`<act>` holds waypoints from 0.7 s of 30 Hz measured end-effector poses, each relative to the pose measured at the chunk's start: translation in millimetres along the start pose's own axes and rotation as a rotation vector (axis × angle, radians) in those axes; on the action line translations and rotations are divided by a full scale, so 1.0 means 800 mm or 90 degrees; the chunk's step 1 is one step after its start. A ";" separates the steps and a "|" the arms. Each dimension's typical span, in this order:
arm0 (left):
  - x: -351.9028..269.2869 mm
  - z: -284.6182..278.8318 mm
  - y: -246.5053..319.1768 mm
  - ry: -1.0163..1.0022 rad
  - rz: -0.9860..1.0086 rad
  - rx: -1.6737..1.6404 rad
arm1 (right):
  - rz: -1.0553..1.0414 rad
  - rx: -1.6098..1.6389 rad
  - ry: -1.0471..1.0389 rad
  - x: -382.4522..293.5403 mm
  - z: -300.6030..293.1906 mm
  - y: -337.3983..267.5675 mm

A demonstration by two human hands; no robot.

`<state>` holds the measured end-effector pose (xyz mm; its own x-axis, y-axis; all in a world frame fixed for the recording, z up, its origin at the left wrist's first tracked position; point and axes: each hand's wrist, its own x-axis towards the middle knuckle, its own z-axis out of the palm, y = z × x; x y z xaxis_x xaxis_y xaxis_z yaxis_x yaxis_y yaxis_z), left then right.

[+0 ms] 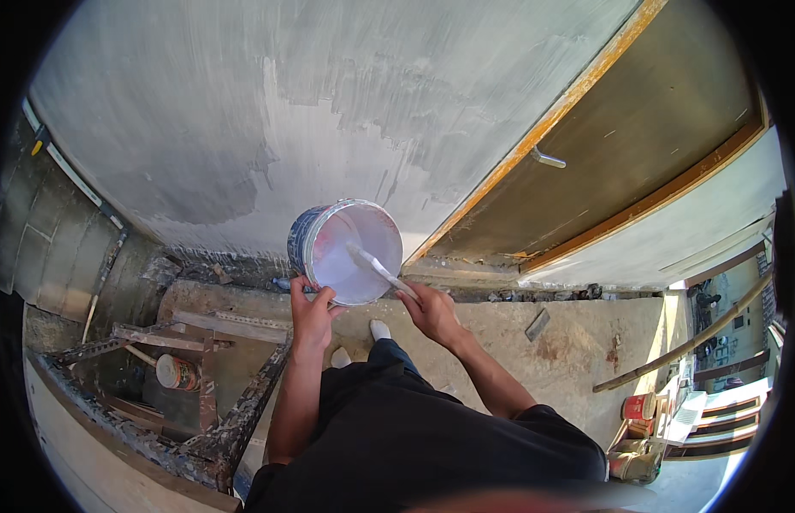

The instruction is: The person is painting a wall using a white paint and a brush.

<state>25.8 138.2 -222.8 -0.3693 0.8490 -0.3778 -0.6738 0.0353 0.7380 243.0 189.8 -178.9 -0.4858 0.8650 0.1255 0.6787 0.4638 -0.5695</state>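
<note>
My left hand grips the near rim of a paint bucket, which is tilted so that its mouth faces me. White paint covers the inside walls and lies at the bottom. In my right hand is the handle of a paintbrush. Its bristle end reaches into the bucket and is coated white. Beyond the bucket rises a wall with grey, damp-looking patches and lighter streaked areas.
A brown door with a metal handle stands right of the wall. To my left is a paint-spattered trestle with a paint can within its frame. A bamboo pole leans at the right, near several containers.
</note>
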 end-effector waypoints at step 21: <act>0.006 -0.019 -0.002 0.016 -0.008 0.024 | 0.035 0.054 0.076 -0.025 0.057 0.002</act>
<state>15.7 134.1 -234.1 -0.3775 0.8348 -0.4008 -0.6536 0.0664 0.7539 229.0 164.4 -219.7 -0.3770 0.9076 0.1848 0.6511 0.4016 -0.6440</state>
